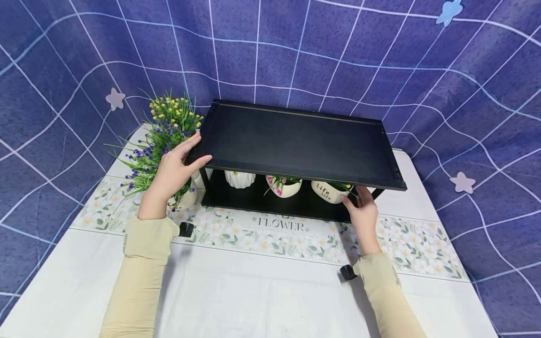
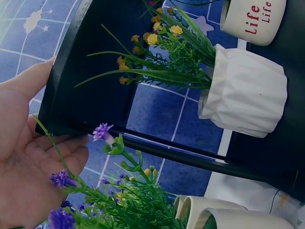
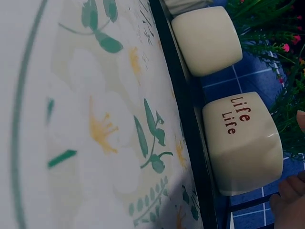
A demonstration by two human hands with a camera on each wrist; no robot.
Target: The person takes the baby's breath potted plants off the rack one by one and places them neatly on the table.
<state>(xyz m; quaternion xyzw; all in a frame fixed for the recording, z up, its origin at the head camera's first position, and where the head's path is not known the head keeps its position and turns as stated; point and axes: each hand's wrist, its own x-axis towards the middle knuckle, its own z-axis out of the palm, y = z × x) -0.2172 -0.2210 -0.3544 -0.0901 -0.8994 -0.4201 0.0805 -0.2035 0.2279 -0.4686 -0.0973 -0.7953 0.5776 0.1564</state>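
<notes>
- Left hand (image 1: 171, 169): thumb and fingers apart, touching left end of the black two-tier shelf (image 1: 291, 145)
- Right hand (image 1: 364, 216): beside "Life Life" planter (image 1: 326, 191) on the shelf's lower level, cannot tell whether fingers grip

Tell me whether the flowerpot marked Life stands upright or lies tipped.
Upright: the "Life Life" flowerpot stands base-down on the lower black shelf, greenery at its top.

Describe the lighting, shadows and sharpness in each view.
Head: brightly lit, soft shadows beside both sleeves on the white table; left wrist: dimmer, the black shelf losing detail; right wrist: dim, printed flowers soft-edged, lettering on the Life pot legible.
</notes>
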